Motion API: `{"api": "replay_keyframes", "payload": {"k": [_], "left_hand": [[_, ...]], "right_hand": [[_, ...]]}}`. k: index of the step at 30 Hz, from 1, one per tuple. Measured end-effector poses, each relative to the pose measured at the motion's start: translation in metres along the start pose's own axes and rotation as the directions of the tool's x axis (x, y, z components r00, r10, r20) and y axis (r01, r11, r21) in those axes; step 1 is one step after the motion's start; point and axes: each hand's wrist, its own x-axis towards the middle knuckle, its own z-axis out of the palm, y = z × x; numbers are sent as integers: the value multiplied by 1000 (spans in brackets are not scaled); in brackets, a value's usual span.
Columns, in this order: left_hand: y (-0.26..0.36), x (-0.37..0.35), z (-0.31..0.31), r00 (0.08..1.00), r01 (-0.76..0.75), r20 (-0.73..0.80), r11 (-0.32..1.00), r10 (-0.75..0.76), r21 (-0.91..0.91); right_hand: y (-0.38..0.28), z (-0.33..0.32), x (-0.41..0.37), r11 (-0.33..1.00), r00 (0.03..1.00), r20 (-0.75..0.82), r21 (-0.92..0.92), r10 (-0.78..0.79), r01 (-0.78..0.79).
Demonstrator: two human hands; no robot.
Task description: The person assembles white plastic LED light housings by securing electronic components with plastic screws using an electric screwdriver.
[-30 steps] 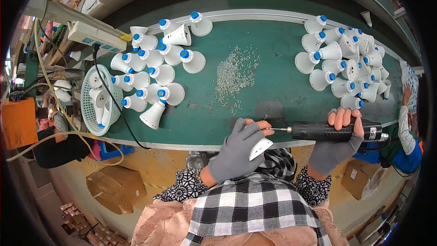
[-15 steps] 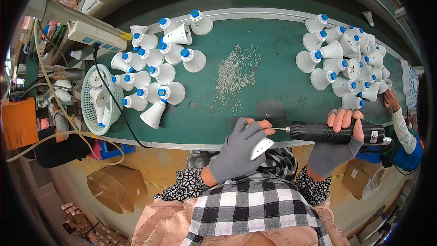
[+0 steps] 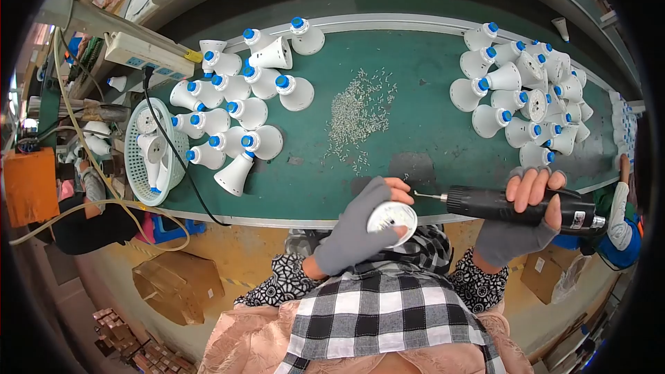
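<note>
Left hand grasps white part, round face showing; right hand clasps black power driver, bit pointing left, tip near part, apart.

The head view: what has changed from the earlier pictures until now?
The left hand has turned the white part, so its round face now shows. The right hand and black driver have shifted slightly to the right. A co-worker's hand has drawn back rightward. Both holds are kept; the pile of small pieces looks unchanged.
</note>
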Motion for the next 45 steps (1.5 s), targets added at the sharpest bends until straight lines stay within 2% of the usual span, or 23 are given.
{"api": "replay_keyframes", "payload": {"k": [2, 4, 11, 22, 34, 38, 39, 42, 45], "left_hand": [[-6, -3, -1, 983, 175, -22, 973, -180, -152], [-2, -4, -2, 920, 378, 12, 878, -392, -295], [-3, -5, 6, 953, 284, -57, 944, -296, -168], [-2, -7, 4, 988, 148, -46, 988, -145, 50], [0, -6, 4, 993, 109, -64, 984, -101, 143], [-1, -5, 6, 993, 100, -75, 986, -90, 133], [-1, -5, 6, 992, 109, -78, 984, -98, 140], [1, -6, 6, 988, 137, -88, 979, -125, 149], [1, -6, 8, 982, 162, -113, 980, -149, 115]], "right_hand": [[-5, 1, -1, 1000, 999, -25, 18, -20, 20], [-9, 2, -4, 999, 999, -20, 34, -31, 32], [-4, 21, -18, 1000, 999, -40, 29, 4, -3], [0, 24, -20, 993, 993, -12, 16, 116, -116], [3, 30, -25, 999, 999, -31, 25, 41, -40], [1, 30, -34, 999, 999, 40, -7, -36, 37], [-5, 26, -35, 999, 991, 134, -54, 7, 0], [-6, 31, -44, 996, 981, 190, -75, -39, 54], [-9, 43, -56, 991, 987, 160, -119, -36, 55]]}}
